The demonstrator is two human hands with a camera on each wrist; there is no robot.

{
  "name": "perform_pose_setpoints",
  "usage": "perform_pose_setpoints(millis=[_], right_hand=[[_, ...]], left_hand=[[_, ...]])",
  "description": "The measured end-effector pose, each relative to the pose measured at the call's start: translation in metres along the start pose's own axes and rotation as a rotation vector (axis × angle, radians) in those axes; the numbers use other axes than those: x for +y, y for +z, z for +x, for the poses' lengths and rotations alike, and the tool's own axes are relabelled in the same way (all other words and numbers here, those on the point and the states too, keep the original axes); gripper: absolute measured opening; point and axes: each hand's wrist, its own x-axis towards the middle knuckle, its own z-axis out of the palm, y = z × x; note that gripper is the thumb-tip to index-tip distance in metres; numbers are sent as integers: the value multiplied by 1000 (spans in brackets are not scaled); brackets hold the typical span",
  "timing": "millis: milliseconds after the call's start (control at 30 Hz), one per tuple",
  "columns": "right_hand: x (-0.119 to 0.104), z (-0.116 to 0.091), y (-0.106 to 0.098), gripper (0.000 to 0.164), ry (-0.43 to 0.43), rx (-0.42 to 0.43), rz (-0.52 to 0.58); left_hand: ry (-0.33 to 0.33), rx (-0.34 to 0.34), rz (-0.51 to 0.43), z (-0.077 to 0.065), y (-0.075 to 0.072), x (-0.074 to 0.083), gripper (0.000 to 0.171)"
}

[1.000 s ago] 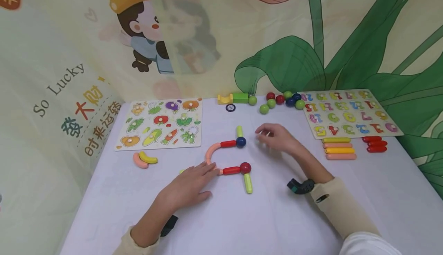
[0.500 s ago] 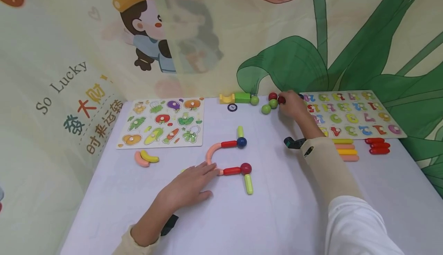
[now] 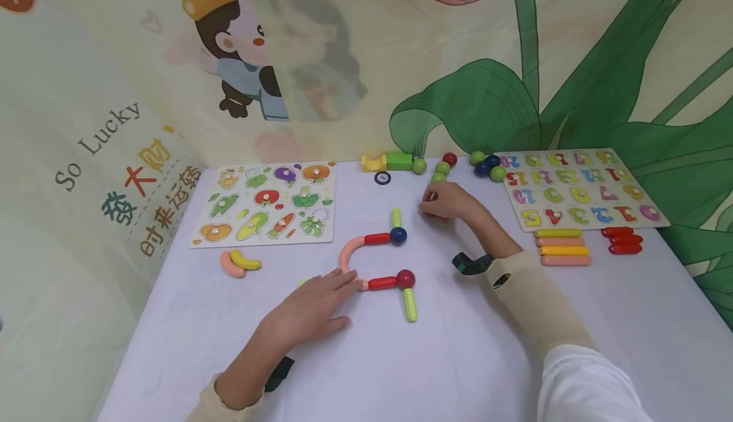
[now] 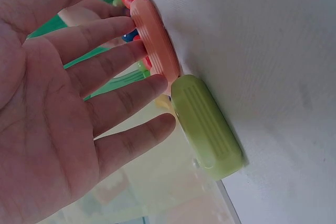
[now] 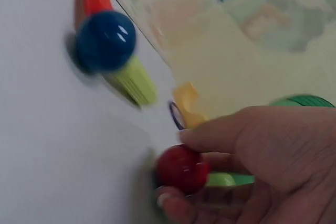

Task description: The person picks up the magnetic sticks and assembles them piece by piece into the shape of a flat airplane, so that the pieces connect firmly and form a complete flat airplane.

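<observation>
My left hand [image 3: 312, 307] lies with fingers extended, fingertips at the pink curved stick [image 4: 155, 40]; a light green stick [image 4: 207, 127] adjoins that stick's end. Two red sticks [image 3: 378, 239] run from the pink curve, one to a blue ball [image 3: 398, 235] and one to a red ball on the table [image 3: 406, 279]. From each of these balls juts a light green stick, such as the near one [image 3: 410, 305]. Between thumb and fingers, my right hand [image 3: 452, 202] pinches another red ball [image 5: 182, 170], close to the far light green stick [image 3: 396, 218].
Loose green, blue and red balls lie at the back beside green [image 3: 399, 161] and yellow blocks [image 3: 373, 163]. A vegetable puzzle board [image 3: 263, 205] is at left, a number board [image 3: 584, 186] at right. Spare sticks [image 3: 564, 251] lie before the number board, two short curved ones [image 3: 245, 260] at left.
My right hand reached to the balls at the back, took a red one, and came back toward the front left with it. The left hand stays in place.
</observation>
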Motion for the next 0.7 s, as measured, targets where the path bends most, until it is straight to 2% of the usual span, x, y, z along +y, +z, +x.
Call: perform_pose_setpoints(millis=[67, 133, 200, 367, 467, 600, 700], right_hand=[[-12, 10, 12, 23, -46, 27, 51], [-24, 19, 22, 24, -79, 80, 57], [-36, 24, 31, 27, -103, 118, 34], [-59, 24, 43, 27, -87, 121, -45], [-61, 25, 44, 25, -70, 109, 8], [-55, 28, 42, 24, -68, 77, 145], [-49, 28, 40, 27, -92, 61, 176]], left_hand=[[-6, -4, 0, 0, 0, 0, 68], [-10, -6, -3, 0, 0, 1, 69], [-13, -7, -5, 0, 0, 1, 69], [-23, -6, -1, 1, 0, 2, 69], [-29, -7, 1, 1, 0, 3, 69], [-30, -12, -11, 1, -1, 3, 69], [-28, -9, -8, 0, -1, 3, 69]])
